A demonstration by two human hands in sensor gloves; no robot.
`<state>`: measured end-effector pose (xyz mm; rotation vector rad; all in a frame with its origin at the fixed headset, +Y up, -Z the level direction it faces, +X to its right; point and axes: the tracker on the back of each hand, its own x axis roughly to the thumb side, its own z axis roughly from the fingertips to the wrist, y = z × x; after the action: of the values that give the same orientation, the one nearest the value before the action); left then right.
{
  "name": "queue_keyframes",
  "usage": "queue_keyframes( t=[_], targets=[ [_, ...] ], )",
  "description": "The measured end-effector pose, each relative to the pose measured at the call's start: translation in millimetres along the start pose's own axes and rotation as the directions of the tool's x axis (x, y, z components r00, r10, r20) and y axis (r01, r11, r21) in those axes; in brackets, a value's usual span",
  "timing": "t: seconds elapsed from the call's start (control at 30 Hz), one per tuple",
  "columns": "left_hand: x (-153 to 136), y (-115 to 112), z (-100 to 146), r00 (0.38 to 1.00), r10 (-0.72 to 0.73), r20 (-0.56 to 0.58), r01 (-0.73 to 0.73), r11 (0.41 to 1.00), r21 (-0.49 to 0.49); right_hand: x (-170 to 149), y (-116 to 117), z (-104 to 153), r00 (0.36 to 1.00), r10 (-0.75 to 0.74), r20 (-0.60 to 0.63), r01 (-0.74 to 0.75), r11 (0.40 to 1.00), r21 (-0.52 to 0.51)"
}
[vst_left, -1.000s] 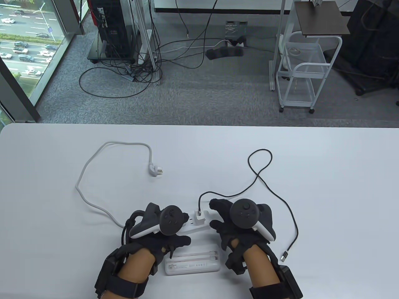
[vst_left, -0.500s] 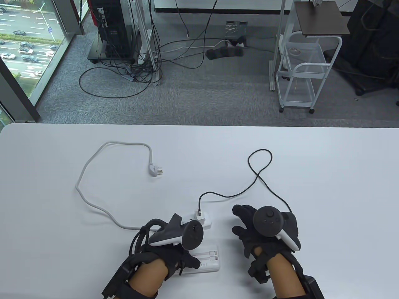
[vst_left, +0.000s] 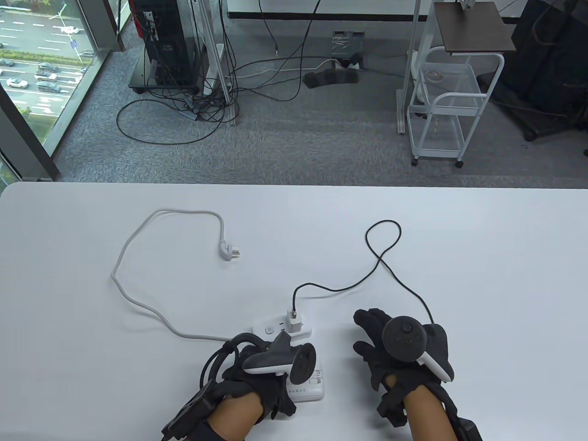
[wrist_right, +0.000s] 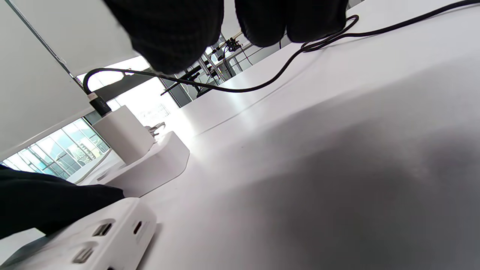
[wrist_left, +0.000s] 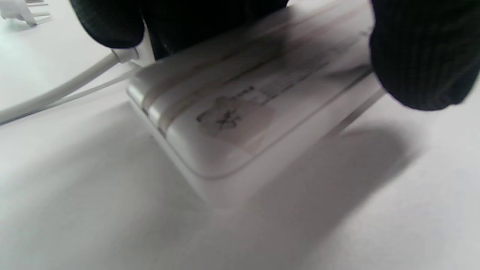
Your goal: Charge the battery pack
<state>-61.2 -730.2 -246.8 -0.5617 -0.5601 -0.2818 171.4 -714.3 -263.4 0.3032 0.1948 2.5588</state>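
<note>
We've got the white pack (vst_left: 308,387) lying flat on the table (vst_left: 482,257) at the near edge, just near of the power strip (vst_left: 280,329). Our left hand (vst_left: 257,372) sits on top of it and covers most of it in the table view, only the right end w/ the ports pokes out. In the left wrist view the pack (wrist_left: 240,123) is blurry, w/ a glove fingertip (wrist_left: 420,56) at one long edge and more glove at the other, so the hand looks like it's gripping the pack across its width, tho how hard, can't tell.

Right hand (vst_left: 399,349) is off to the right of the strip, well apart from the pack, fingers spread loose, holding nothing. The right wrist view shows its fingertips (wrist_right: 176,33) hanging above the tabletop, not touching anything.

A white charger (vst_left: 294,321) is plugged into the strip's right end, w/ a black cable (vst_left: 381,262) coming out of its top. That cable loops away to the far right, then runs back toward the near right, where it goes under the right hand; its free end isn't visible. The strip's own white cord (vst_left: 138,257) curves off to the far left and ends in a plug (vst_left: 229,250) lying loose on the table. In the right wrist view we see the pack's port end (wrist_right: 108,236) near left, w/ the charger (wrist_right: 123,133) and strip beyond it.
</note>
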Motion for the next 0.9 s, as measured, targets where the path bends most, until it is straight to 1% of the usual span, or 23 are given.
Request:
queue_keyframes(
  t=[0.27,0.4,0.5,0.6,0.77,0.83,0.9],
  targets=[
    [6.0,-1.5,-1.6,0.995,-0.099,-0.020,0.100,0.994,0.043,-6.7,0.0,-2.3,1.000,-0.015,-0.014,0.015,1.000,0.012],
    [7.1,-1.7,-2.3,0.990,-0.142,-0.001,0.142,0.987,0.082,-7.5,-1.8,-1.8,1.000,-0.019,-0.012,0.019,1.000,0.004],
    [6.1,-1.6,-2.3,0.986,-0.163,0.036,0.158,0.980,0.120,-8.2,-2.0,-1.4,1.000,-0.018,-0.012,0.018,1.000,0.004],
    [3.9,-1.6,-2.7,0.982,-0.171,0.076,0.157,0.975,0.157,-8.9,-2.4,-1.2,1.000,-0.014,-0.013,0.014,1.000,0.003],
    [3.3,-1.7,-3.3,0.979,-0.172,0.108,0.150,0.971,0.186,-15.2,-5.2,-2.1,1.000,-0.003,-0.029,0.003,1.000,0.003],
    [0.5,-0.4,-2.7,0.982,-0.143,0.126,0.118,0.976,0.183,-19.2,-7.5,-2.0,0.999,0.004,-0.043,-0.003,1.000,0.003],
    [-4.3,1.7,-0.3,0.987,-0.081,0.139,0.056,0.983,0.175,-23.0,-10.8,-1.5,0.998,0.018,-0.057,-0.019,1.000,-0.006]
  ],
)
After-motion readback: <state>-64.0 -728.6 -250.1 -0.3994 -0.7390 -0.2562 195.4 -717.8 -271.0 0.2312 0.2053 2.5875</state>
